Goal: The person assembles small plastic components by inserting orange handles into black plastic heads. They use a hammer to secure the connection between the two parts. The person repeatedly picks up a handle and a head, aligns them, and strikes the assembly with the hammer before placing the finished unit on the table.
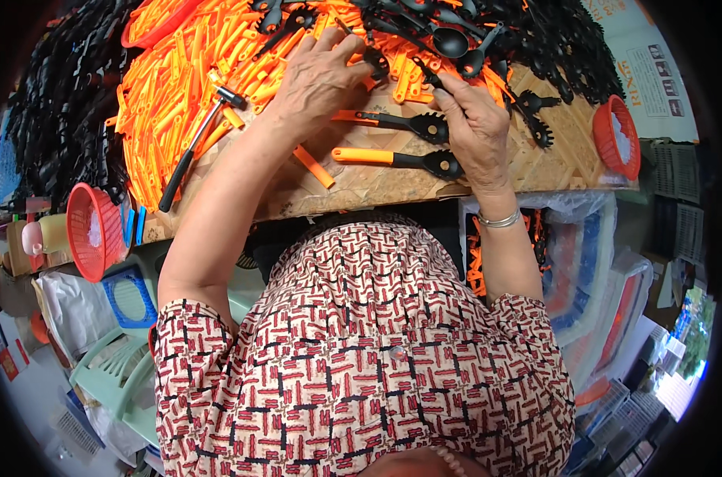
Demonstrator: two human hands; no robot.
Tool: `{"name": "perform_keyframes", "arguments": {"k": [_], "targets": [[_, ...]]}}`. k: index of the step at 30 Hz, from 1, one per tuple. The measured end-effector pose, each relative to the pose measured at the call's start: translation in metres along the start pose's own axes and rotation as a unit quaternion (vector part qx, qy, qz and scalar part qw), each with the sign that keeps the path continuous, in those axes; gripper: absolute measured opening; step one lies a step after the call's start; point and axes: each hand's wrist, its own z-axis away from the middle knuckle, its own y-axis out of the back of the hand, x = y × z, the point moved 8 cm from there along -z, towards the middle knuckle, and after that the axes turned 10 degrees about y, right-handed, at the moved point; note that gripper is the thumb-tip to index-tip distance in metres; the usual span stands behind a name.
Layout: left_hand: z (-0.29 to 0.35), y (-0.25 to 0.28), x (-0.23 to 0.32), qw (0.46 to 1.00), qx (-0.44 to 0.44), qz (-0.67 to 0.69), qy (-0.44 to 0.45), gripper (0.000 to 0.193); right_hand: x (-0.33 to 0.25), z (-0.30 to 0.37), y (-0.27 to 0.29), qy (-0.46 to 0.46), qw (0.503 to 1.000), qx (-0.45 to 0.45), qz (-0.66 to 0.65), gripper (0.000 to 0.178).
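Note:
My left hand (320, 79) reaches down at the near edge of a heap of orange handles (170, 103). Its fingers are bent, with the tips hidden, and a black toothed utensil head (376, 62) shows beside its thumb. My right hand (479, 119) pinches a thin black utensil piece (427, 73) between thumb and fingers. Between my forearms lie two utensils with orange-and-black handles: a toothed pasta server (409, 123) and, nearer me, another black-headed one (413, 160). A loose orange handle (313, 167) rests under my left forearm. Left of it, a hammer (194, 151) leans on the heap.
Black utensil heads (560, 40) pile up at the far right, and more black parts (67, 103) at the far left. Red baskets stand at the table's left corner (93, 230) and right edge (617, 139). A plastic-lined crate (576, 262) sits below the table, right of me.

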Motion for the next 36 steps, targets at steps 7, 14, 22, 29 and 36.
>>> {"name": "perform_keyframes", "arguments": {"k": [7, 14, 22, 29, 36], "targets": [[0.014, 0.046, -0.003, 0.946, 0.046, 0.312, 0.07, 0.019, 0.009, 0.006, -0.009, -0.192, 0.957, -0.058, -0.209, 0.02], [0.031, 0.085, 0.035, 0.97, 0.008, 0.242, -0.009, 0.029, -0.009, 0.007, -0.021, -0.198, 0.928, -0.158, -0.272, 0.015], [0.036, 0.094, 0.045, 0.975, 0.013, 0.22, -0.028, 0.023, -0.03, 0.005, -0.024, -0.086, 0.956, -0.193, -0.202, 0.015], [0.047, 0.095, 0.049, 0.972, -0.015, 0.233, 0.003, 0.017, -0.036, 0.014, -0.028, -0.055, 0.952, -0.2, -0.225, 0.015], [0.069, 0.073, 0.04, 0.949, -0.025, 0.309, 0.062, 0.014, -0.089, 0.005, -0.02, 0.19, 0.954, -0.229, -0.028, 0.021]]}}
